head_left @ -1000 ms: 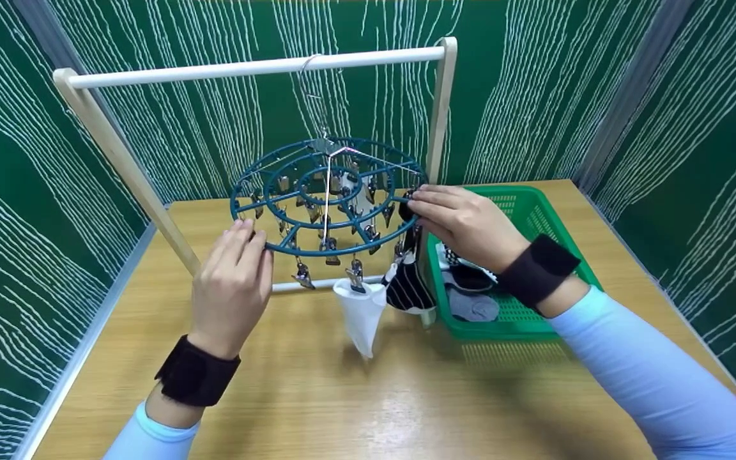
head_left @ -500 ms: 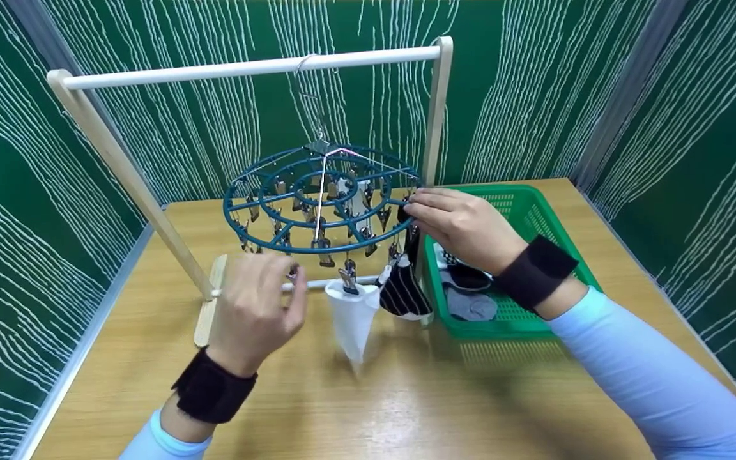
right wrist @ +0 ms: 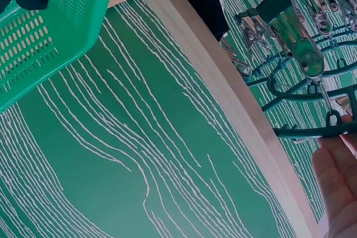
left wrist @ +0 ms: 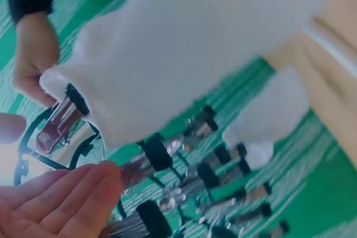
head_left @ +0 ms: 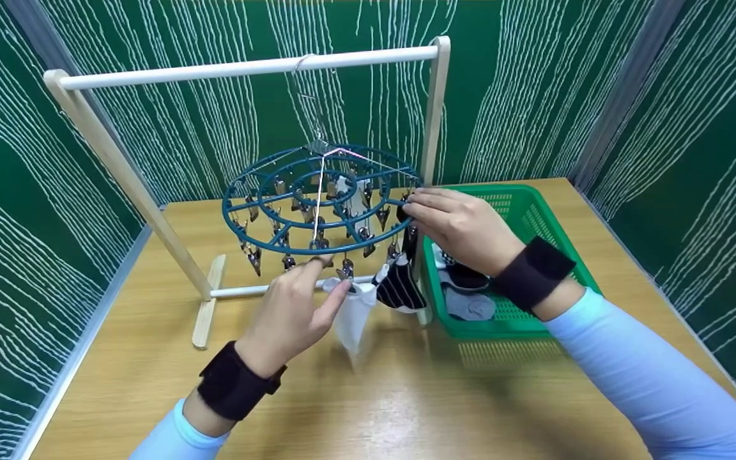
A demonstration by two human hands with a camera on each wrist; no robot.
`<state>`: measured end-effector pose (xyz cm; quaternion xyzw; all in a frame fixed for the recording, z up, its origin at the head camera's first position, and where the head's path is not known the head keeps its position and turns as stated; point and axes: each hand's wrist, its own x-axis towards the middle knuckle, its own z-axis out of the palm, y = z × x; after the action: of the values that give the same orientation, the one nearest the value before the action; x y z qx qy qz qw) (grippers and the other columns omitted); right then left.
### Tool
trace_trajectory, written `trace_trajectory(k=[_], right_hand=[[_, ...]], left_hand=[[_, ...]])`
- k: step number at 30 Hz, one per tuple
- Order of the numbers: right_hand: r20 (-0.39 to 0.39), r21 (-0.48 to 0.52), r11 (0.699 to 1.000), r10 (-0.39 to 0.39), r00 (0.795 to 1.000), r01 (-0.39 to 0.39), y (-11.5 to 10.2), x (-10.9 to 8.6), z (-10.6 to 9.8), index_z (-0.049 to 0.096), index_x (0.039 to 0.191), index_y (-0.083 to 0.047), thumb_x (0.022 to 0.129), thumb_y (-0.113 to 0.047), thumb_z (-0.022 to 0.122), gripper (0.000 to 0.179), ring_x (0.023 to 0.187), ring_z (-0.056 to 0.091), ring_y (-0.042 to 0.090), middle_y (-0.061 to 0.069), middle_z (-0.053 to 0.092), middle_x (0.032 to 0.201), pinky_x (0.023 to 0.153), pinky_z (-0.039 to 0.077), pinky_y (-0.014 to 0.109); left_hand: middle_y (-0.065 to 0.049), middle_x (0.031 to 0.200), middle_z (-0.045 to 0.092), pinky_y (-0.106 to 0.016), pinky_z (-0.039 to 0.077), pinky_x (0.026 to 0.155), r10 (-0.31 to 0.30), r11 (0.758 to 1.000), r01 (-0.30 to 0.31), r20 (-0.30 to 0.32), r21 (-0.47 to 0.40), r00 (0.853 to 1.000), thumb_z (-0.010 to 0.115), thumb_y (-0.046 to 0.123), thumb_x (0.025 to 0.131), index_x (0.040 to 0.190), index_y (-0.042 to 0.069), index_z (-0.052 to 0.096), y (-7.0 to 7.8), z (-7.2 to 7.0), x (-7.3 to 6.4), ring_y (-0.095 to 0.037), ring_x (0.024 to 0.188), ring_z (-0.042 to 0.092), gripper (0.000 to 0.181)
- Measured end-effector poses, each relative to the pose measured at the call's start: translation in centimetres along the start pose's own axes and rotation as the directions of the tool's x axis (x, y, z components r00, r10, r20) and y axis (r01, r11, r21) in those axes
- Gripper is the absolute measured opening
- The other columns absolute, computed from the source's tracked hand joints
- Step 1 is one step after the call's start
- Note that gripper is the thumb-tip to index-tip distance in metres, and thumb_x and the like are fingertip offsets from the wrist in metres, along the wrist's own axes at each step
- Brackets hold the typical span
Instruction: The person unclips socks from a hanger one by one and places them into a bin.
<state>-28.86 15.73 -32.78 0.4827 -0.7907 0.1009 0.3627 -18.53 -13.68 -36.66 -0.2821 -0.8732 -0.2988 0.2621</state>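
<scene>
A round teal clip hanger (head_left: 319,148) hangs by its hook, with many metal clips below its rings. My right hand (head_left: 470,227) holds the rim at its right side; in the right wrist view the fingers (right wrist: 337,174) meet the rim. At the front rim is my left hand (head_left: 288,322), thumb extended and fingers fairly straight. A white sock (head_left: 352,322) dangles from a clip (left wrist: 58,121) that lies between left thumb and fingers, apparently untouched. Beside it hangs a black sock with white stripes (head_left: 401,289). Another white item (left wrist: 270,115) hangs farther back.
The rack has a white top bar (head_left: 214,70) and wooden posts (head_left: 435,115) on a wooden table (head_left: 406,409). Right of it stands a green basket (head_left: 502,329) holding several socks, including a grey sock (head_left: 470,305). Green walls with white lines surround the table.
My left hand has left the left rim and moved right to the front clip with the white sock. The hanger has shifted slightly left; my right hand stays at the rim.
</scene>
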Motion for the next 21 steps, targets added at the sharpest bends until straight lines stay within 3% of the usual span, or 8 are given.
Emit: trace_trajectory(k=[6,11,14,21], right_hand=[[0.012,-0.003,1.000,0.007,1.000,-0.007,-0.1,-0.1,0.0,0.079,0.122,0.003,0.096,-0.002,0.081,0.027,0.112,0.078,0.040,0.023,0.080,0.121,0.098,0.065,0.050],[0.026,-0.006,1.000,0.012,1.000,-0.012,-0.2,0.0,0.0,0.079,0.124,0.003,0.097,-0.002,0.080,0.027,0.112,0.078,0.040,0.023,0.080,0.120,0.099,0.064,0.050],[0.033,-0.006,1.000,0.017,0.999,-0.017,-0.2,0.0,0.0,0.079,0.124,0.002,0.097,-0.002,0.080,0.028,0.113,0.078,0.040,0.022,0.080,0.121,0.099,0.064,0.050],[0.030,0.002,0.999,0.033,0.999,-0.033,-0.3,-0.2,0.0,0.078,0.125,0.002,0.098,-0.004,0.080,0.029,0.116,0.077,0.041,0.023,0.079,0.123,0.101,0.063,0.052]], left_hand=[[-0.029,0.138,0.071,-0.054,0.056,0.113,-0.105,0.972,0.135,0.159,-0.192,0.982,0.067,0.018,0.109,0.133,-0.013,0.067,-0.3,-0.3,1.0,-0.041,0.131,0.070,0.040],[-0.025,0.137,0.073,-0.050,0.057,0.112,-0.131,0.951,0.193,0.253,-0.240,0.959,0.064,0.018,0.111,0.138,-0.010,0.066,-0.6,-0.3,1.4,-0.036,0.130,0.071,0.039],[-0.022,0.132,0.076,-0.047,0.060,0.108,-0.142,0.944,0.210,0.261,-0.254,0.955,0.065,0.016,0.110,0.137,-0.008,0.067,-0.6,-0.3,1.5,-0.033,0.124,0.074,0.036],[-0.018,0.115,0.081,-0.044,0.065,0.096,-0.138,0.941,0.189,0.191,-0.282,0.972,0.076,0.014,0.103,0.123,-0.006,0.075,-0.8,0.1,1.6,-0.029,0.104,0.079,0.029]])
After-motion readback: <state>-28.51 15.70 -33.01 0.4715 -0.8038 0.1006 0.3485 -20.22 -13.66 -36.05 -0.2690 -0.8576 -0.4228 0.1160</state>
